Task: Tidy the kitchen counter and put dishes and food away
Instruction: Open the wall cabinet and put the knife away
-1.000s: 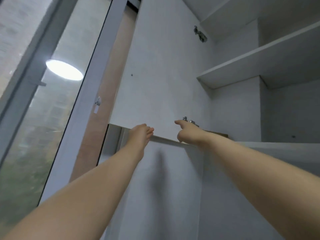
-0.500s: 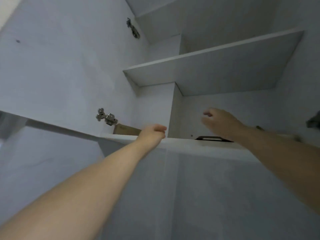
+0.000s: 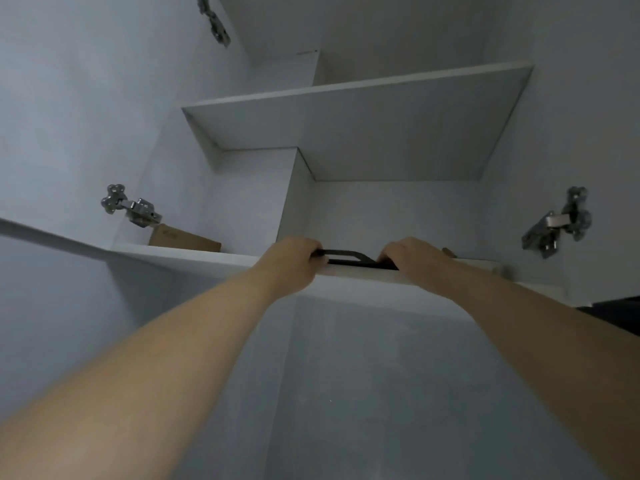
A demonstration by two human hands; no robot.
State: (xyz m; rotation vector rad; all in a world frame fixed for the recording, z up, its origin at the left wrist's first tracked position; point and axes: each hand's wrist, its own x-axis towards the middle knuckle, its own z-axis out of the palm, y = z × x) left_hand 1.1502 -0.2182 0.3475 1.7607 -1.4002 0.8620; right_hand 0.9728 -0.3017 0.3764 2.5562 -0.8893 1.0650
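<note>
I look up into an open white wall cabinet. A flat black object with a loop handle lies on the lowest shelf, at its front edge. My left hand curls over the shelf edge and grips the left end of the black handle. My right hand grips the black object's right side. Most of the object is hidden behind the shelf edge and my hands.
A brown cardboard box sits on the same shelf to the left. A higher shelf spans the cabinet. Metal hinges stand out on the left and right walls. Both doors are swung open.
The view swung right from the window to the cabinet interior. Both hands moved from the door edge to the lowest shelf and closed on the black object.
</note>
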